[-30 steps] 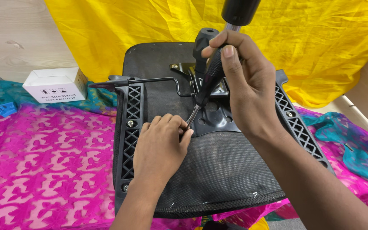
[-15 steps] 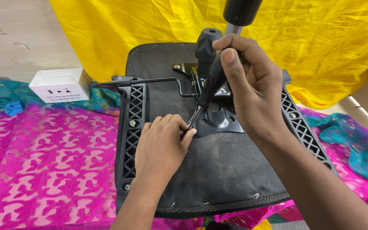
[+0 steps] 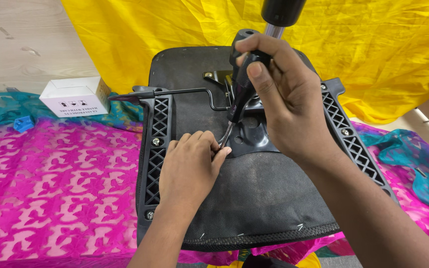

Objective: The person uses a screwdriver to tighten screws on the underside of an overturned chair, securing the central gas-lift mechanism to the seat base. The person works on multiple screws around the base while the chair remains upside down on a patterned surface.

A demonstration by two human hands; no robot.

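The right hand (image 3: pixel 284 99) grips a screwdriver (image 3: pixel 239 99), tip beneath the left hand (image 3: pixel 189 166), whose fingers pinch around it. The chair seat's (image 3: pixel 254 198) plate (image 3: pixel 254 136) sits mounted; side bracket screws appear seated.

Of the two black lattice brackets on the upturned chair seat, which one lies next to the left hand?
The lattice bracket along the seat's left edge: the left hand rests just beside it, while the other bracket lies beyond the right forearm.

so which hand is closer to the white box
Left. The left hand rests on the upturned chair seat, with the white box off to its upper left. The right hand grips the screwdriver, farther over on the seat's far side.
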